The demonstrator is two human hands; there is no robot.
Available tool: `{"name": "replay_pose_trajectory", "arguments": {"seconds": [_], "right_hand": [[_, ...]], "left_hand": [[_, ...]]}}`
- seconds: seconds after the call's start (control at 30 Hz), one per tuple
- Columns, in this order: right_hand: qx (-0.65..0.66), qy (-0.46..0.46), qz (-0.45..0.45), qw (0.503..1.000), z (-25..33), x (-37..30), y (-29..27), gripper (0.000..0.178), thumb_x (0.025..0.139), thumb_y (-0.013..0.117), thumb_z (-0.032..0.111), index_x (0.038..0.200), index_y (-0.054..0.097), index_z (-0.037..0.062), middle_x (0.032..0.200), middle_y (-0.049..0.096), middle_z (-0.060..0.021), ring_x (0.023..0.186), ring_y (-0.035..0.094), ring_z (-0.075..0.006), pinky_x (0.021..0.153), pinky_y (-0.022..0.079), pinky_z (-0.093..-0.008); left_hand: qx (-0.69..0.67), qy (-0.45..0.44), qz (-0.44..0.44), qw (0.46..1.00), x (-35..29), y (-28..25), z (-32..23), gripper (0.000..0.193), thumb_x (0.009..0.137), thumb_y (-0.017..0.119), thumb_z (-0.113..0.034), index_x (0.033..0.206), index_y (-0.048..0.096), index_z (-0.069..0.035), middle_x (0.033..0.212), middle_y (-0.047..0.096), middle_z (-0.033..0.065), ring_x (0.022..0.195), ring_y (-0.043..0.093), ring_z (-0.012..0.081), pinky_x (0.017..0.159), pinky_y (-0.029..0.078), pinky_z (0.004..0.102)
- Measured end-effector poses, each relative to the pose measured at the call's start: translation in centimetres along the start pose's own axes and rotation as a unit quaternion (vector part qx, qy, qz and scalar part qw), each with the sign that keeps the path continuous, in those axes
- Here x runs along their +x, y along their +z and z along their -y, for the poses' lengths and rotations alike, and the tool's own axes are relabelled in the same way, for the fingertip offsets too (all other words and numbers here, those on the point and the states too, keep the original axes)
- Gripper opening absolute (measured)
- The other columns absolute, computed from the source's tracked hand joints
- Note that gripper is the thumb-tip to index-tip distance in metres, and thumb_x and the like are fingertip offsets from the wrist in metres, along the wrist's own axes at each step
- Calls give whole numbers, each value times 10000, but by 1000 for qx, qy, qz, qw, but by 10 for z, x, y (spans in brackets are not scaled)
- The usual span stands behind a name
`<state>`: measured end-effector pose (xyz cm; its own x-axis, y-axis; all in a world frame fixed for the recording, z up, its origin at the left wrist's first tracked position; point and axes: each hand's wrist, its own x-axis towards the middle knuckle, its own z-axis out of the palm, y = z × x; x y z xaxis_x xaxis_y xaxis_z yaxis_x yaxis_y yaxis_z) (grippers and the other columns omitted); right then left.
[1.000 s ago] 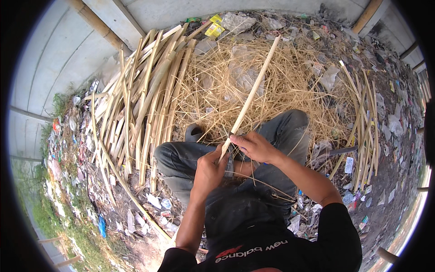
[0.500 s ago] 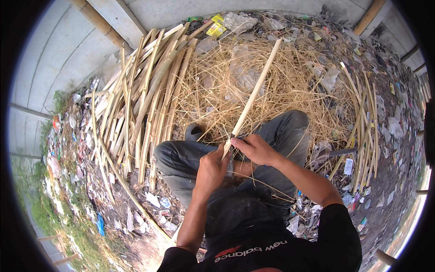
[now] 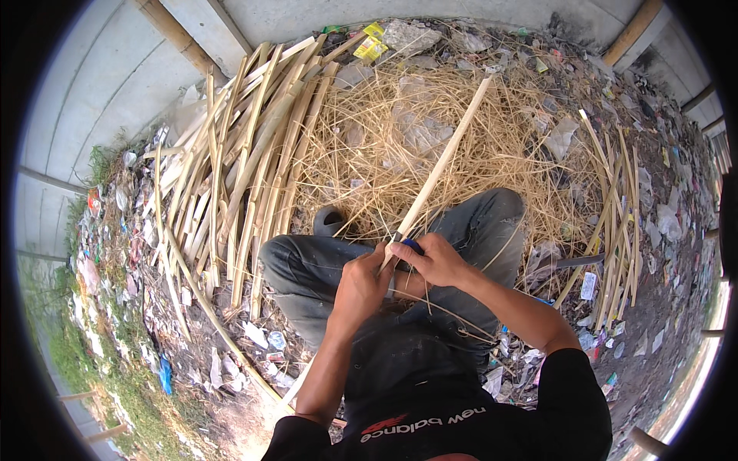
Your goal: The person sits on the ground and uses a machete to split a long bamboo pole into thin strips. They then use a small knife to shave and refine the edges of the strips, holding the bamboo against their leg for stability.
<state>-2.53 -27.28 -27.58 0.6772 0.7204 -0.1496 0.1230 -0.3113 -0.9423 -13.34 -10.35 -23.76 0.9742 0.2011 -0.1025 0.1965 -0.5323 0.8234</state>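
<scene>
Both hands meet over my crossed legs, around the lower end of a long pale bamboo strip (image 3: 446, 157). My left hand (image 3: 361, 278) is closed on the strip near that end. The strip slants up and away to the right, its far tip above the straw-like shavings. My right hand (image 3: 437, 259) is wrapped round a knife with a blue handle (image 3: 413, 246), its thumb pressed toward the strip. A short dark piece of the blade shows against the strip; the rest is hidden by the fingers.
A large stack of split bamboo strips (image 3: 254, 169) lies to the left, with a smaller bundle (image 3: 613, 223) on the right. Between them spreads a heap of thin bamboo shavings (image 3: 354, 146). Litter (image 3: 669, 223) covers the ground, and a concrete wall (image 3: 323, 19) stands behind.
The strip's far tip has shifted slightly right and down. My right hand has turned a little, so the blue handle now shows. My left hand has hardly moved.
</scene>
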Motion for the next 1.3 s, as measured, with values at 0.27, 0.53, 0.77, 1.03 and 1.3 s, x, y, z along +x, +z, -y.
{"name": "replay_pose_trajectory", "arguments": {"seconds": [0.27,0.53,0.77,1.03,1.3], "right_hand": [[19,16,29,999,10,-1,-13,582,1023,626,528,859,698,-26,522,513,-41,485,498,-139,470,399,-392],[-36,9,-42,998,-8,-3,5,655,1055,561,552,706,632,2,514,506,-116,486,509,-168,492,418,-413],[253,176,139,941,11,-1,-16,676,1070,463,633,608,430,141,480,360,49,420,335,-52,385,234,-244],[181,104,99,973,-4,-3,-9,680,1072,466,628,635,482,107,541,434,42,475,386,-64,426,299,-275],[-55,-45,-25,997,2,-5,-12,525,986,685,522,889,724,8,605,598,-93,525,556,-202,535,449,-370]], "left_hand": [[-26,8,10,1000,2,-5,-4,347,917,690,-50,1236,677,87,879,673,328,819,700,480,701,533,477],[-20,11,-13,1000,3,4,1,336,909,693,-22,1223,677,97,879,670,323,795,695,471,688,529,469],[-25,21,-23,999,2,3,1,332,950,692,-95,1224,684,92,876,683,317,782,720,428,694,530,435],[-23,-13,10,1000,3,3,2,406,939,721,-137,1267,666,94,914,687,325,846,710,462,728,540,450],[-121,-17,44,992,1,-1,20,458,999,697,-205,1400,638,8,792,617,34,665,497,74,610,436,300]]}}
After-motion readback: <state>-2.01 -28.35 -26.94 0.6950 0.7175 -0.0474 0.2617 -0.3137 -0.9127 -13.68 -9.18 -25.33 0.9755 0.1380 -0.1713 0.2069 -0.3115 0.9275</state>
